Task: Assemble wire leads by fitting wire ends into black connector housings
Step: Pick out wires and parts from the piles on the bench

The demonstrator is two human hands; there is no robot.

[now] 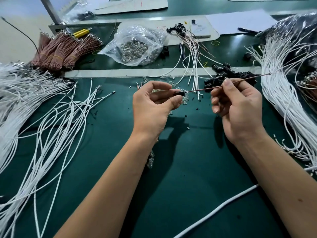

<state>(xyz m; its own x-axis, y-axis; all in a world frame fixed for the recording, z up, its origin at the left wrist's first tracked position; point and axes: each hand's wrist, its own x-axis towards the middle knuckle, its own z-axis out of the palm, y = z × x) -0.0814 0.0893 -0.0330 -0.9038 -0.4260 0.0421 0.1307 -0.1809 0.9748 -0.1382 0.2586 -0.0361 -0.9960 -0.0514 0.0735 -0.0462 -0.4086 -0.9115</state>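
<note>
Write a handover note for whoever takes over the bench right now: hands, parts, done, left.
Left hand pinches a black connector housing. Right hand pinches the brown wire running into it; whether it's fully seated can't be told.
Spare housings lie behind the hands, brown wire bundles far left, loose white wires on the mat.
Done: a few finished leads at the back.
Left: seat this wire, continue through the stock.
</note>
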